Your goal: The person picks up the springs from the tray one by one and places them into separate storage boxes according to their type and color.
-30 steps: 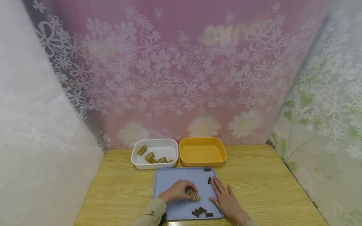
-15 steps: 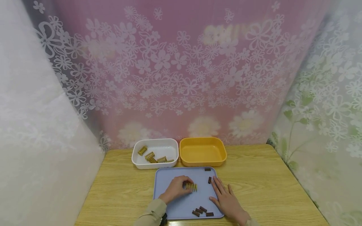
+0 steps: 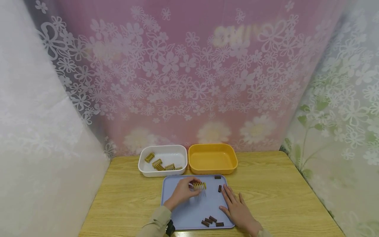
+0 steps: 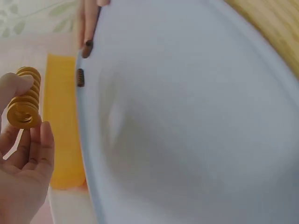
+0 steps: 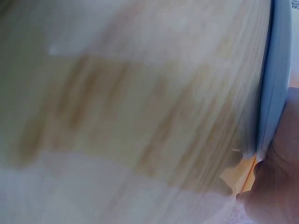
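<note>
Between thumb and fingers my left hand (image 3: 184, 191) pinches a yellow coil spring (image 3: 199, 186), held above the blue tray (image 3: 189, 210). The left wrist view shows the same spring (image 4: 24, 98) end-on, with the thumb (image 4: 16, 86) across its coils. My right hand (image 3: 238, 210) rests on the tray's right edge with its fingers straight. Close to its fingertips lies a small dark brown spring (image 3: 220, 188), and another brown spring (image 3: 217, 177) is at the tray's far right corner. Several more brown springs (image 3: 208, 221) lie near the tray's front edge.
Behind the tray stand a white bin (image 3: 163, 173) with several yellow springs (image 3: 160, 167) in it and a yellow bin (image 3: 212, 171) beside it. All stand on a wooden table (image 3: 266, 191), with a flowered curtain (image 3: 189, 82) behind.
My left hand has carried the yellow spring away from me, toward the bins, turning it from slanted to nearly level. The right hand stays in place.
</note>
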`<state>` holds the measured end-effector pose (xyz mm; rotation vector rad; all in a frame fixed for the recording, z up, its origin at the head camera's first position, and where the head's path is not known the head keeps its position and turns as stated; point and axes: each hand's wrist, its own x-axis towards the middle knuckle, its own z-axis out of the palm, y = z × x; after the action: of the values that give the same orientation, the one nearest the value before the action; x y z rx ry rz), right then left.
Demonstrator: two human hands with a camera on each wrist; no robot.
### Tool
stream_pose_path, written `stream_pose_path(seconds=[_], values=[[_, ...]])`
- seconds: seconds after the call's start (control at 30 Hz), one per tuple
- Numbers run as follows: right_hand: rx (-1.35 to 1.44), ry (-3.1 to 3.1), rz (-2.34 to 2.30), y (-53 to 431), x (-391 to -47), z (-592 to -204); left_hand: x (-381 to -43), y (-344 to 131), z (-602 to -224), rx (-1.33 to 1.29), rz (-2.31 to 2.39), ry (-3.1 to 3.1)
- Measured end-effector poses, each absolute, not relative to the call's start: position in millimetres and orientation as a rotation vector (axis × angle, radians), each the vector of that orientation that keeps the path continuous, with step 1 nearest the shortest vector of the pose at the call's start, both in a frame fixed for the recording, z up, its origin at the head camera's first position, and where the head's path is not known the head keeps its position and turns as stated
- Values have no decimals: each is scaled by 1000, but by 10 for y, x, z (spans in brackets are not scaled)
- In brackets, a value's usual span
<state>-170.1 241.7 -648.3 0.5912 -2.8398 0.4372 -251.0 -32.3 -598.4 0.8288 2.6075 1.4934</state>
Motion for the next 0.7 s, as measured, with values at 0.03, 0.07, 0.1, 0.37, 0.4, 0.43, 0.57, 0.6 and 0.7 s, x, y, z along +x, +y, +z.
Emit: stream_pose_path(seconds=[0.03, 0.07, 0.1, 0.37, 0.4, 0.43, 0.57, 0.6, 0.7], values=[[592, -2839, 422, 2413, -1699, -6472, -2509, -323, -5964, 817, 1497, 2612], [593, -2834, 422, 2409, -1698, -6466, -2509, -324, -5942, 815, 1504, 2611], [593, -2836, 413, 2407, -1696, -6458, -2508, -325, -5924, 819, 1511, 2614], [560, -2898, 391, 2395, -1699, -6442, -2553, -403, -5848, 809, 1551, 2613], [554, -2912, 393, 2392, -1700, -6437, -2568, -424, -5845, 804, 1551, 2618], [550, -2922, 394, 2390, -1698, -6433, -2585, -446, -5842, 797, 1553, 2624], [552, -2924, 399, 2384, -1696, -6424, -2666, -562, -5817, 790, 1555, 2655], [553, -2921, 398, 2384, -1697, -6426, -2688, -598, -5807, 790, 1560, 2660], [558, -2918, 391, 2386, -1702, -6433, -2760, -719, -5768, 770, 1572, 2692]])
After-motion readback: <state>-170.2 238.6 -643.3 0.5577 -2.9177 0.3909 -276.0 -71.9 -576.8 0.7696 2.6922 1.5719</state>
